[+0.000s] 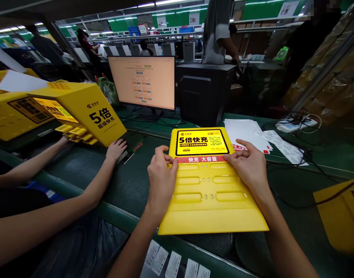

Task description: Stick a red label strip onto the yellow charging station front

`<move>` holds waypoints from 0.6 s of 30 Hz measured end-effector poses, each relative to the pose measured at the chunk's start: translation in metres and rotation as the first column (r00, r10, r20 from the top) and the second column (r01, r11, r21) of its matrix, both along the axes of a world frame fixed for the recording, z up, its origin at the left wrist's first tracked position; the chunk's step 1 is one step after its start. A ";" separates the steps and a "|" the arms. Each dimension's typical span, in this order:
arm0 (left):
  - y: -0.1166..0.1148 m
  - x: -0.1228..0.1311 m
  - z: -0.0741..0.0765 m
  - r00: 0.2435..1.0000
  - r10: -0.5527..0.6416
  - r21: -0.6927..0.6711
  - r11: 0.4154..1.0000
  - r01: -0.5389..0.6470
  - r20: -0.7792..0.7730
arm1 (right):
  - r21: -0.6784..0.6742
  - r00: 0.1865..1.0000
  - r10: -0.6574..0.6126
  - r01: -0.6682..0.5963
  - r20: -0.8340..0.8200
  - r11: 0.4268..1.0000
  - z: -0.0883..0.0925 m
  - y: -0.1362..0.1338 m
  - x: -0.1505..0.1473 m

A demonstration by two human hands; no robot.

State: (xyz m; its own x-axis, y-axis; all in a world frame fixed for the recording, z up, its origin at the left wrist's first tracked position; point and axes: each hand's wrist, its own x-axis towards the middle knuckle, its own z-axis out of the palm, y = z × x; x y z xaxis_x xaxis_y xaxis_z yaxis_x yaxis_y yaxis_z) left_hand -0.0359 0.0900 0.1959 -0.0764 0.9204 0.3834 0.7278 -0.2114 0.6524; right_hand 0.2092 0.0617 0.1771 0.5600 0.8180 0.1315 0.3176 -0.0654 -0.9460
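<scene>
A yellow slotted plastic panel (208, 200) lies flat on the dark green bench before me. Near its far end it carries a black and yellow label with a QR code, and below that a red strip sticker (201, 159). My left hand (161, 177) rests on the panel's left side, fingertips pinching the left end of the red strip. My right hand (249, 164) lies on the right side, fingertips pressing the strip's right end. Both hands touch the panel and the sticker.
A co-worker's two arms reach in from the left, one hand (116, 150) at a yellow charging cabinet (78, 112). Behind stand a monitor (142, 82), a black computer case (204, 92), sticker sheets (246, 135) and cables (298, 123). Another yellow panel (342, 216) lies at right.
</scene>
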 end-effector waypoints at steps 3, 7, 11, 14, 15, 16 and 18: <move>0.001 -0.001 -0.001 1.000 -0.003 0.010 1.000 0.003 0.001 | -0.010 1.000 0.001 -0.001 -0.009 1.000 0.002 0.000 -0.001; 0.002 0.000 -0.002 1.000 -0.004 0.032 0.999 0.004 -0.009 | -0.011 1.000 0.003 -0.004 -0.025 1.000 0.003 0.000 -0.001; 0.001 0.000 -0.001 1.000 -0.003 0.021 1.000 0.003 -0.007 | -0.011 1.000 -0.005 0.005 -0.008 1.000 0.002 0.000 0.000; 0.000 0.000 -0.001 1.000 -0.002 0.021 1.000 0.003 -0.006 | -0.016 1.000 -0.006 0.006 -0.002 1.000 0.002 0.000 0.001; 0.000 0.000 -0.001 1.000 -0.002 0.023 1.000 0.002 -0.007 | -0.020 1.000 -0.008 0.008 -0.006 1.000 0.003 0.000 0.000; 0.000 0.000 -0.001 1.000 -0.003 0.023 1.000 0.003 -0.009 | -0.022 1.000 -0.009 0.009 -0.013 1.000 0.003 0.000 0.000; 0.000 0.000 -0.001 1.000 -0.004 0.024 1.000 0.004 -0.014 | -0.021 1.000 -0.007 0.007 -0.024 1.000 0.003 0.000 0.000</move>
State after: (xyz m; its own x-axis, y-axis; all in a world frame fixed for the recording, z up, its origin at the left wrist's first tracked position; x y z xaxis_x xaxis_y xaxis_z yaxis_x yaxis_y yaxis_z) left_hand -0.0358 0.0902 0.1954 -0.0671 0.9114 0.4061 0.7355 -0.2299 0.6373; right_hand 0.2094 0.0615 0.1798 0.5685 0.8165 0.1007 0.2941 -0.0874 -0.9518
